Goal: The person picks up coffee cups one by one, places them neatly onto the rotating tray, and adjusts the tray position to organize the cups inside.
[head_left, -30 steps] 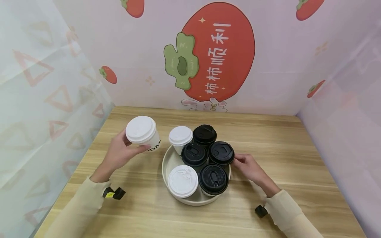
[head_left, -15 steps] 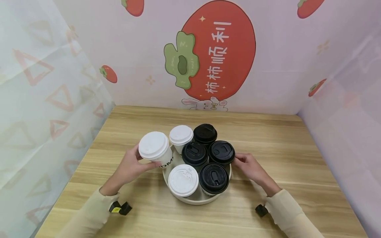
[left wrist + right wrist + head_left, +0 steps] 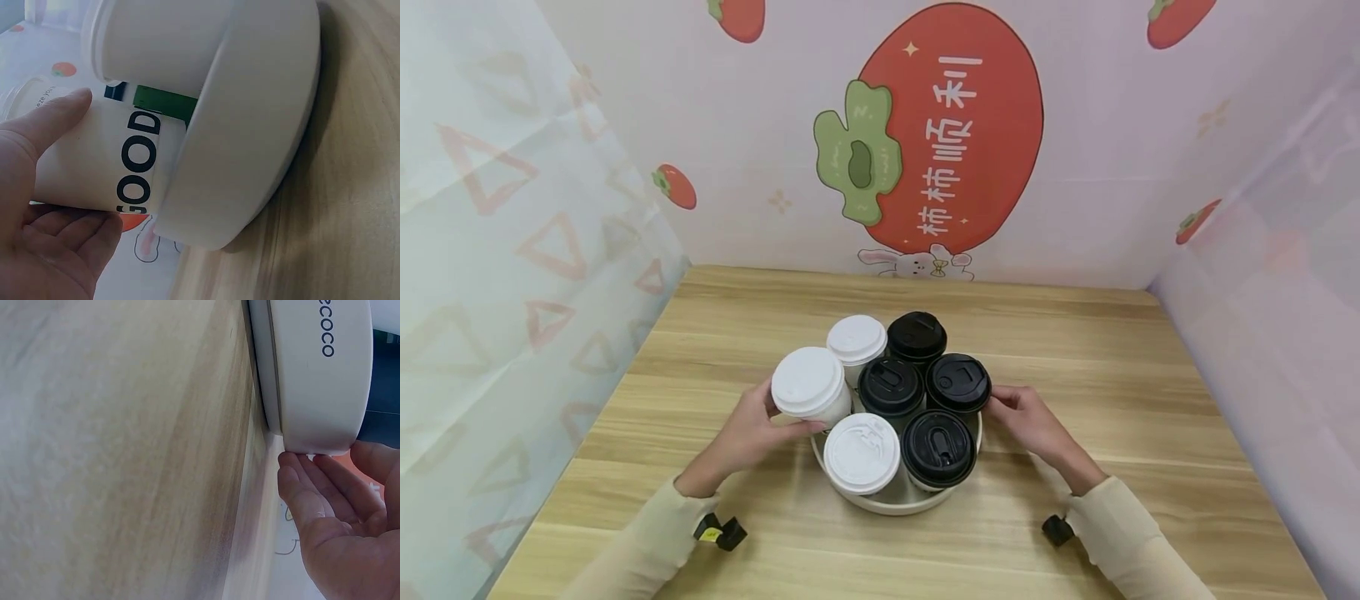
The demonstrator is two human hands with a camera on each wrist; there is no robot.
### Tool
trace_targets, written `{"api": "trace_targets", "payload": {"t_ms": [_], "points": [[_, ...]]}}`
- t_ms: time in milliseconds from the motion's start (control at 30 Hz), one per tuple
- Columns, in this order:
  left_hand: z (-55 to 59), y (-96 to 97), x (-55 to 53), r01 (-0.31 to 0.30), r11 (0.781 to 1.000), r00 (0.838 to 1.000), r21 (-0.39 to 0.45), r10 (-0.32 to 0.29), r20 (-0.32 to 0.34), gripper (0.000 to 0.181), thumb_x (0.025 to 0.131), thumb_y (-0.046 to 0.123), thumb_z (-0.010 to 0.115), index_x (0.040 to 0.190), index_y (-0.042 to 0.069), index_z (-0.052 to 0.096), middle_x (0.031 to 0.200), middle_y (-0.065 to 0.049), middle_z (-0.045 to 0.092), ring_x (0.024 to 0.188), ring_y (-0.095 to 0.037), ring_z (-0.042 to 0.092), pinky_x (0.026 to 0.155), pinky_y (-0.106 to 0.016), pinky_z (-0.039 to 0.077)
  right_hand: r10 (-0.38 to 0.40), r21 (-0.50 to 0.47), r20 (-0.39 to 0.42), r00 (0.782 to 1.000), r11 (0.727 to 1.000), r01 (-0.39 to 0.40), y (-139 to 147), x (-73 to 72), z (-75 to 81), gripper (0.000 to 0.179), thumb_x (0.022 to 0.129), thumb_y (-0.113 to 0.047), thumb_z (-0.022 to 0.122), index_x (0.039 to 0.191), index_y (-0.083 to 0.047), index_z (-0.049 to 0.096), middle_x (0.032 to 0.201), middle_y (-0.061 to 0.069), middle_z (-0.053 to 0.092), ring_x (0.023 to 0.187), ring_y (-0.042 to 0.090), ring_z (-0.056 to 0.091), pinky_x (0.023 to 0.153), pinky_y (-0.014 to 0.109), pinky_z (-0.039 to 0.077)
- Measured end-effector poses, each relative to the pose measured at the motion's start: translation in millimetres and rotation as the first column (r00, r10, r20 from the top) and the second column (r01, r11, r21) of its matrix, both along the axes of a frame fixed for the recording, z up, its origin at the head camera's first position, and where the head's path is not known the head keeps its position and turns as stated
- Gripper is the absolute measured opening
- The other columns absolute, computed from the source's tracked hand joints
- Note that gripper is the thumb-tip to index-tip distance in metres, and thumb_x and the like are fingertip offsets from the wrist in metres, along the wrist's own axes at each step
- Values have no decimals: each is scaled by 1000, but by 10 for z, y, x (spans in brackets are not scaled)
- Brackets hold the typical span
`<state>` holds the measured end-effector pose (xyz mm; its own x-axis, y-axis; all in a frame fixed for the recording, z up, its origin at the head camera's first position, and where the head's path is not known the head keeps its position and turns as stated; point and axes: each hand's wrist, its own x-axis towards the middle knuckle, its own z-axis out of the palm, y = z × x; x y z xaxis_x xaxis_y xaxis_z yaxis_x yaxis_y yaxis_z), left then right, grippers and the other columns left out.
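My left hand holds a paper cup with a white lid at the left side of a round cream tray. In the left wrist view, thumb and fingers lie on either side of this cup, which has dark GOOD lettering; its lower end is behind the tray wall. At the tray's right side, my right hand grips the edge. The right wrist view shows fingertips against the tray's outer wall and the thumb by its rim.
Two other white-lidded cups and several black-lidded cups stand close together in the tray. Beneath lies a wooden table. A printed backdrop rises behind it, with pale sheets at both sides.
My left hand has carried the white-lidded cup rightward and down, from beside the tray to its left part. My right hand has stayed at the tray's edge.
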<state>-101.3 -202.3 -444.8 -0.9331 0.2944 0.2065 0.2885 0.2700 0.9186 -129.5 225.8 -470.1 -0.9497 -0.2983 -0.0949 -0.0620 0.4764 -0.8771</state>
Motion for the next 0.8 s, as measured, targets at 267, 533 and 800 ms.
{"api": "trace_targets", "payload": {"t_ms": [267, 533, 800], "points": [[-66, 42, -10, 1, 995, 1000, -97, -3, -17, 84, 79, 18, 95, 152, 9, 54, 139, -7, 70, 124, -6, 65, 104, -26, 57, 0, -3, 0, 1000, 1000, 0, 3, 2, -18, 29, 111, -25, 57, 131, -15, 76, 134, 7, 74, 136, 24, 60, 107, 18, 47], [-117, 56, -47, 7, 980, 1000, -197, -12, -28, 79, 78, 23, 96, 146, 7, 59, 135, -8, 73, 126, -18, 67, 108, -38, 57, -1, -9, 2, 1000, 1000, 1, -12, 4, -7, 31, 111, -25, 56, 133, -14, 75, 136, 8, 73, 137, 27, 60, 117, 46, 48], [-128, 96, -58, -26, 973, 999, -229, 17, -40, 80, 74, 16, 97, 144, 2, 60, 134, -12, 73, 128, -27, 66, 112, -50, 54, 5, -17, 0, 1000, 1000, -5, 3, 8, -12, 30, 111, -25, 56, 132, -13, 75, 135, 8, 74, 137, 28, 60, 118, 51, 47]]}}
